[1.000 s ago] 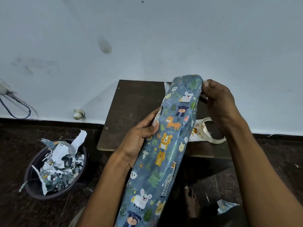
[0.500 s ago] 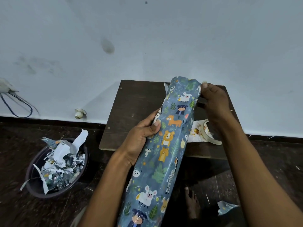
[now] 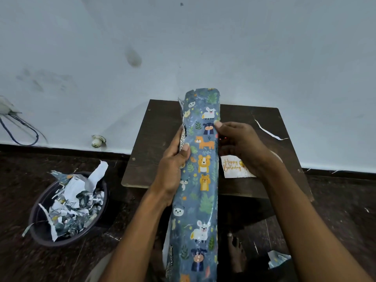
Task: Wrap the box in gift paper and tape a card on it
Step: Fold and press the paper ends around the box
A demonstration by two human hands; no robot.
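Note:
A long box wrapped in blue animal-print gift paper stands tilted away from me over the small dark table. My left hand grips its left edge, thumb on the front face. My right hand holds the right edge near the upper part, thumb pressed on the paper. A white "Happy Birthday" card lies on the table just right of the box, partly under my right wrist. The tape roll is hidden behind my right arm.
A dark bowl full of torn paper scraps sits on the floor at left. A thin white paper strip lies on the table's far right. A paper scrap and a bare foot are on the floor. The wall is close behind.
My right hand slid down from the box's top end to its right edge lower down. The box swung more upright and central. The card now shows beside it.

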